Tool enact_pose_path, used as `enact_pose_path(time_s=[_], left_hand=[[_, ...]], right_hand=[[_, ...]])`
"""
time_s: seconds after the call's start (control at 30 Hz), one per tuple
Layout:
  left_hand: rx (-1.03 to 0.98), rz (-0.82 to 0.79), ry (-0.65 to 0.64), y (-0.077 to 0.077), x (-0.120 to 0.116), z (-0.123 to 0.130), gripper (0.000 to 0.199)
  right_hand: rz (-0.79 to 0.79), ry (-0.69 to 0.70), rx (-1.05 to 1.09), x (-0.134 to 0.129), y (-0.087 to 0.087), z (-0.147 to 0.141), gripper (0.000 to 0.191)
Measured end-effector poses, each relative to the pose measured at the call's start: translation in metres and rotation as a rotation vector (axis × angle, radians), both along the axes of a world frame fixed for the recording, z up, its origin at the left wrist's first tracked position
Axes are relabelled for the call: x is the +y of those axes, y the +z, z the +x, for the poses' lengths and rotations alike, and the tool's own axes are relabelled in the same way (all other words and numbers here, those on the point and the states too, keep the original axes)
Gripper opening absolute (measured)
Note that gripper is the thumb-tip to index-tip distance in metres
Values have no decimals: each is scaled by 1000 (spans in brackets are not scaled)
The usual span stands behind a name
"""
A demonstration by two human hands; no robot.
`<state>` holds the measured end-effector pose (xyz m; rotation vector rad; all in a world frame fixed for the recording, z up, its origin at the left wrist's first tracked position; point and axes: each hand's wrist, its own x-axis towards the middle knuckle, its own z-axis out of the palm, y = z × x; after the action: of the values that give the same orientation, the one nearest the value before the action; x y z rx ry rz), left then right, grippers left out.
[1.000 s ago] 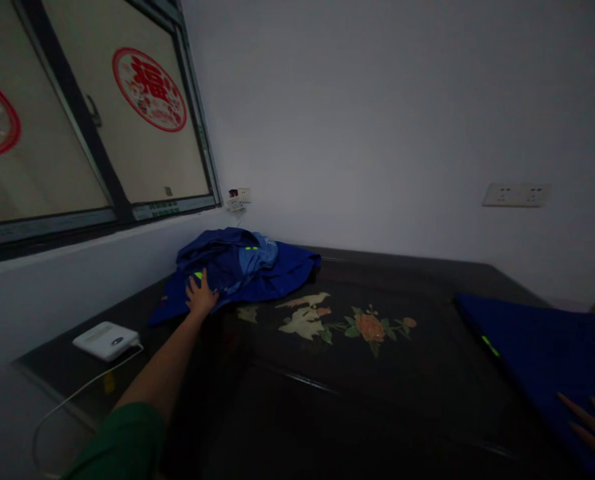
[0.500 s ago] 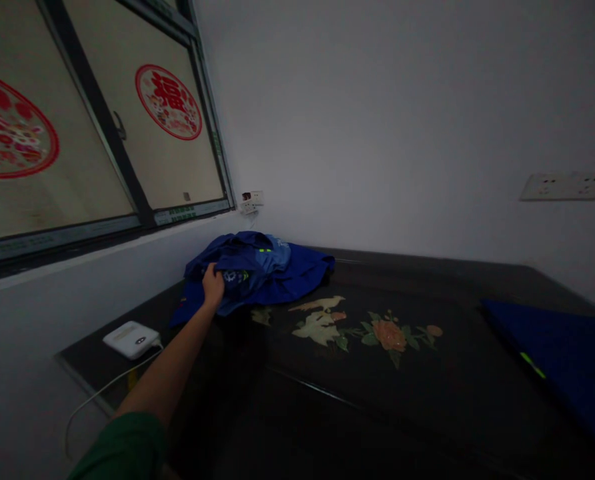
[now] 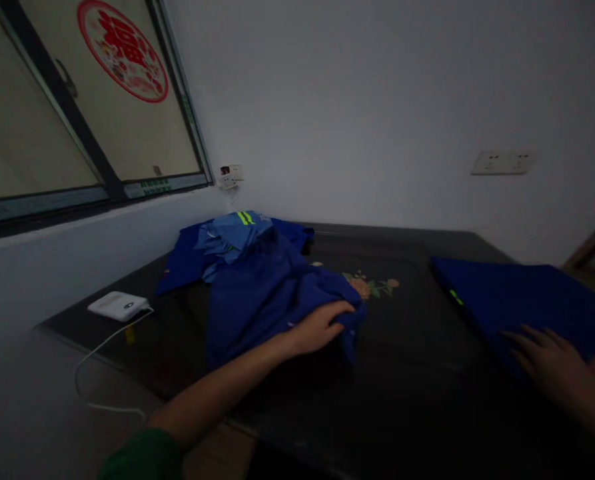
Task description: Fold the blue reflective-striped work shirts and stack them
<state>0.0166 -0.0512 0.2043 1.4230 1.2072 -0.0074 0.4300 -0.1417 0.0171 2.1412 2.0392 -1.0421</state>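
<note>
My left hand (image 3: 322,327) is closed on the edge of a dark blue garment (image 3: 257,300), which stretches crumpled across the table from the pile at the back left. That pile includes a lighter blue piece of clothing (image 3: 234,233) with yellow-green stripes. At the right, my right hand (image 3: 560,367) is over a flat, folded blue garment (image 3: 522,287) with a small yellow-green strip on its edge. Its fingers are stretched out and slightly blurred; whether they press on the cloth I cannot tell.
The dark table (image 3: 407,360) carries a painted flower design, partly covered by cloth. A white device (image 3: 117,305) with a white cable (image 3: 90,353) lies near the left edge. Behind are a white wall with sockets (image 3: 502,162) and a window with red round stickers (image 3: 124,50).
My left hand has pulled the dark blue garment from the back-left pile toward the right and nearer me. My right hand has come into view over the folded garment. The view has shifted right.
</note>
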Motion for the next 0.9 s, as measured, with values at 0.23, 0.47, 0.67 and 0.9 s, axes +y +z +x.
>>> enact_pose_path(time_s=[0.23, 0.47, 0.67, 0.9], left_hand=[[-430, -195, -342, 74, -58, 100, 49], [-150, 41, -209, 113, -28, 40, 33], [408, 152, -117, 53, -34, -45, 57], [369, 22, 716, 38, -13, -93, 35]], right_hand=[[-158, 123, 305, 31, 75, -65, 38], [-377, -50, 663, 31, 123, -97, 37], [-516, -190, 838, 27, 119, -107, 51], [-405, -399, 686, 44, 132, -84, 39]])
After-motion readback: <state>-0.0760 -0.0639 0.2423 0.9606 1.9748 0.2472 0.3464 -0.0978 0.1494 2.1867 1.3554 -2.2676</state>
